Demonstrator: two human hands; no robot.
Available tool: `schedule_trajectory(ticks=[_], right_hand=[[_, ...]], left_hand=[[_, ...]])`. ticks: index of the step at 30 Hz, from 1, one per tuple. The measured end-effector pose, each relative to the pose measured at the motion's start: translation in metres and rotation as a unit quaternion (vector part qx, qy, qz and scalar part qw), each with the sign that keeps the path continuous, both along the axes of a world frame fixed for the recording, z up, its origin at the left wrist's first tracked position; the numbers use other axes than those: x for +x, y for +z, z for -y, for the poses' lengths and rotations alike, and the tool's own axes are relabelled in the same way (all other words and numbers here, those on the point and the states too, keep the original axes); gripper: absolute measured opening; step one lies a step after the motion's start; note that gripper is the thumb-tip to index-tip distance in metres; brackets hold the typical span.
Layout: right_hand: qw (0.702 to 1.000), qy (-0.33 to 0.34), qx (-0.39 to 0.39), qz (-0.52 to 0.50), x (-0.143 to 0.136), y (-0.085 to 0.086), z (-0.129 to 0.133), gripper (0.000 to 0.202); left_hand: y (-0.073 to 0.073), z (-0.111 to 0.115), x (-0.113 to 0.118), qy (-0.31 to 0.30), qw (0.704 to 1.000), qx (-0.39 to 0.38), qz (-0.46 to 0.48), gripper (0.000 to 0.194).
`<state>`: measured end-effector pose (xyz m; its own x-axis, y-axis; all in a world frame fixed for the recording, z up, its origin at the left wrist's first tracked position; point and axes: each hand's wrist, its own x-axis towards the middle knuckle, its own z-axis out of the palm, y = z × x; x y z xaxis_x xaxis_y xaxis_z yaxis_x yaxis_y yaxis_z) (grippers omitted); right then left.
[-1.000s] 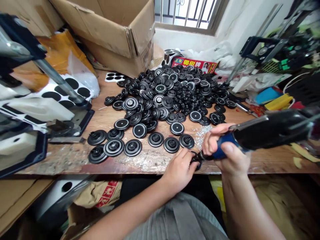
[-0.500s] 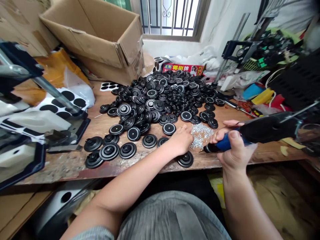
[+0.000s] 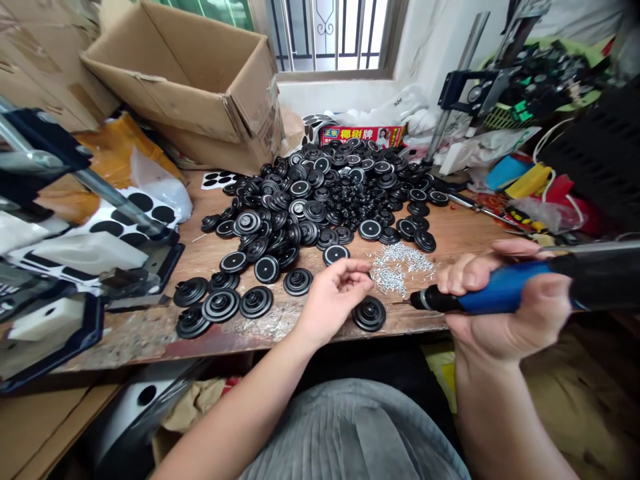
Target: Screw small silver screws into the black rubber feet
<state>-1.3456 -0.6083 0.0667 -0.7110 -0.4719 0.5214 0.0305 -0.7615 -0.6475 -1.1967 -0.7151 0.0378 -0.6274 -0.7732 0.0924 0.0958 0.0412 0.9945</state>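
My left hand (image 3: 334, 299) is closed in a pinch above the bench; whatever its fingertips hold is too small to make out. Just right of it lies a scatter of small silver screws (image 3: 400, 267). Below the screws, near the front edge, a black stepped disc (image 3: 369, 313) lies flat. My right hand (image 3: 505, 300) is wrapped round a blue and black power screwdriver (image 3: 505, 287), whose bit points left toward that disc without touching it. Several more discs (image 3: 220, 305) lie at the left front, and a large heap of black discs (image 3: 310, 193) fills the middle.
An open cardboard box (image 3: 170, 87) stands at the back left. Metal press stands rise at the left (image 3: 115, 200) and back right (image 3: 460, 87). A green basket (image 3: 505, 117) of parts is at the far right. Hand tools (image 3: 485, 215) lie right of the heap.
My left hand has moved left and back from the screws, its fingers now pinched in view. The screwdriver in my right hand has turned more level and come closer to the camera.
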Motion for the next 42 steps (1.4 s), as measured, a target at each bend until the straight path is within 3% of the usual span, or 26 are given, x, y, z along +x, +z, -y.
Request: schedule_trajectory(ticks=[2, 5, 12, 17, 27, 38, 40, 42], right_hand=[[0.999, 0.020, -0.025, 0.000, 0.009, 0.010, -0.001, 0.037], [0.999, 0.015, -0.035, -0.033, 0.023, 0.023, 0.002, 0.039], [0.993, 0.048, -0.075, -0.072, 0.046, 0.030, 0.018, 0.032], [0.993, 0.078, -0.084, -0.031, 0.054, 0.021, 0.024, 0.033], [0.996, 0.000, -0.051, -0.078, 0.053, 0.014, 0.027, 0.039], [0.994, 0.045, -0.074, -0.073, 0.046, 0.012, 0.031, 0.040], [0.994, 0.046, -0.068, -0.072, 0.043, 0.012, 0.032, 0.038], [0.994, 0.045, -0.060, -0.073, 0.040, 0.012, 0.034, 0.037]], left_hand=[[-0.006, -0.008, 0.011, -0.002, 0.985, 0.164, -0.058, 0.026], [-0.016, -0.011, 0.020, 0.004, 0.950, 0.295, -0.098, 0.026], [-0.022, -0.009, 0.028, 0.019, 0.919, 0.374, -0.123, 0.016], [-0.023, -0.010, 0.031, 0.034, 0.916, 0.375, -0.139, 0.012], [-0.028, -0.010, 0.030, 0.045, 0.927, 0.347, -0.134, 0.019], [-0.027, -0.010, 0.027, 0.029, 0.958, 0.270, -0.090, 0.030], [-0.028, -0.009, 0.026, 0.024, 0.967, 0.242, -0.071, 0.029], [-0.029, -0.006, 0.025, 0.033, 0.986, 0.160, -0.035, 0.033]])
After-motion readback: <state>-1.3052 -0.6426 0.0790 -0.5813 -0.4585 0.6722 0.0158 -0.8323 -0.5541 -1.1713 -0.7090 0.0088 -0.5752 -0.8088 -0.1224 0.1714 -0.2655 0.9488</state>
